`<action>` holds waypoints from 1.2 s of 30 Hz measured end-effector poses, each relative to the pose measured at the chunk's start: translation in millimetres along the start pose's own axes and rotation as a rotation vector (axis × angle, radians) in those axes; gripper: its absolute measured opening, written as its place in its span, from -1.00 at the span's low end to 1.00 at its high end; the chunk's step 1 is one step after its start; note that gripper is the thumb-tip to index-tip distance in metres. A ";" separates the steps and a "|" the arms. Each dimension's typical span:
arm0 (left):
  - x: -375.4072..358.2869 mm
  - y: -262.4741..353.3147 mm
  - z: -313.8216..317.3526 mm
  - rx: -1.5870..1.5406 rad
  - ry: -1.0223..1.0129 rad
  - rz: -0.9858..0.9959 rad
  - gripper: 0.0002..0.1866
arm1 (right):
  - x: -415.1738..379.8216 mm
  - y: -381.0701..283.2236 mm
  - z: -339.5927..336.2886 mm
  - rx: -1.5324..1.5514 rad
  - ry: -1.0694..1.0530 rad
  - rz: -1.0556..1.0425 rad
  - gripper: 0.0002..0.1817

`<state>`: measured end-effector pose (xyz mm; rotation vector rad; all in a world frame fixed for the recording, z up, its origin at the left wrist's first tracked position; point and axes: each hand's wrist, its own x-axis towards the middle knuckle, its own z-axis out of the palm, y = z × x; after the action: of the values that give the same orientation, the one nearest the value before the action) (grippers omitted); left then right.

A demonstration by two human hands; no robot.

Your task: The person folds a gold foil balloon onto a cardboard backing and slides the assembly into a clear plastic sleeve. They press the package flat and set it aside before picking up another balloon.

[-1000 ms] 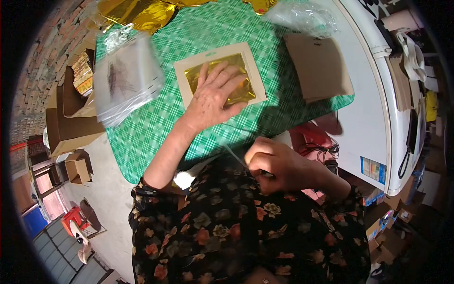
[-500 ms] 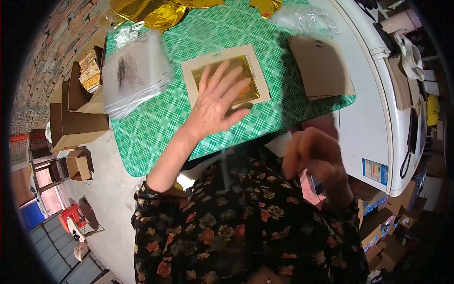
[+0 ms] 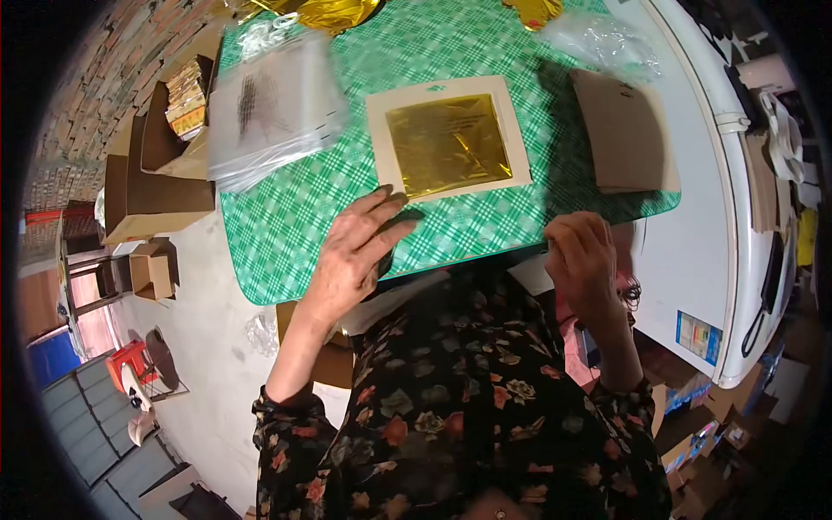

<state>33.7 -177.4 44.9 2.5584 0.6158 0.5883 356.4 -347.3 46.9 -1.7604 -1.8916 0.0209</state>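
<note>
A beige card [image 3: 380,139] lies on the table with a square of shiny gold film [image 3: 446,147] over its middle. My left hand [image 3: 351,256] hovers at the card's lower left corner, its fingers apart and slightly bent, fingertips right by the edge. Nothing shows in it. Close to the table's front edge, my right hand [image 3: 582,260] has its fingers curled together; whatever they may hold is hidden. To the right lies a stack of beige cards [image 3: 628,130], partly in shadow.
A green checked cloth covers the table [image 3: 286,234]. Clear plastic bags [image 3: 273,113] lie at left, crumpled gold film [image 3: 334,16] at the back and clear wrap [image 3: 602,43] at back right. Open cardboard boxes [image 3: 160,195] stand left; a white fridge [image 3: 685,234] lies along the right side.
My left hand has lifted off the gold film and drawn back to the card's lower left corner. My right hand stays near the table edge, fingers still curled. The view has shifted slightly.
</note>
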 end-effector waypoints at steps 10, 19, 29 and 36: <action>-37.4 2.3 -12.1 0.107 -0.176 0.012 -0.43 | -1.4 15.1 25.0 -0.219 -0.189 -0.082 -0.11; -37.8 1.4 -23.8 0.146 -0.270 0.058 -0.43 | -4.0 11.8 24.2 -0.233 -0.169 -0.088 -0.17; -58.2 -11.7 -17.3 -0.799 0.061 -0.253 -0.58 | 8.1 6.9 29.2 -0.211 -0.103 -0.118 -0.39; -85.8 -31.0 -47.1 -1.047 0.468 -0.608 -0.56 | 7.7 8.1 32.5 -0.208 -0.072 -0.126 -0.40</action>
<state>-68.9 -181.1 42.2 1.1873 0.8758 0.9520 351.0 -327.7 19.3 -1.7904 -2.1189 -0.1665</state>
